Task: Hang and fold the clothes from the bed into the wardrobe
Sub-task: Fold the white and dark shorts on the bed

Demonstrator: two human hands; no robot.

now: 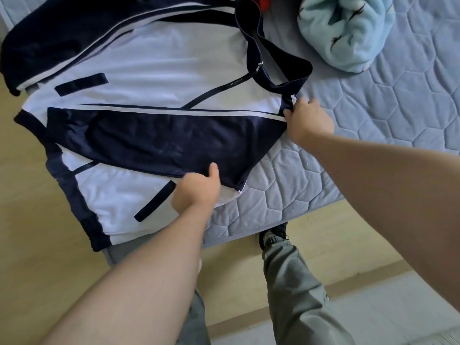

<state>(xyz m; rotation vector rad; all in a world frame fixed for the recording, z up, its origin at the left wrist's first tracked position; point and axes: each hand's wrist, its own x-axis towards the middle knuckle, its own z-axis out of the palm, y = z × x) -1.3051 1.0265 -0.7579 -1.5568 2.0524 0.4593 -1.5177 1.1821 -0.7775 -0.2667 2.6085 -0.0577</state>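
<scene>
A white and navy zip jacket (159, 70) lies spread flat on the bed, its hem hanging over the left corner. One navy sleeve (161, 140) is folded across the jacket's front. My left hand (196, 192) pinches the sleeve's lower edge near the armpit, thumb on top. My right hand (308, 120) grips the jacket's shoulder seam next to the navy collar (281, 68). The other sleeve (74, 33) stretches toward the far left.
A rolled light blue fleece blanket (346, 33) sits at the back right of the quilted grey mattress (373, 115). A bit of red cloth (261, 1) shows at the top edge. Wooden floor (25, 220) lies to the left and near me, where my legs stand.
</scene>
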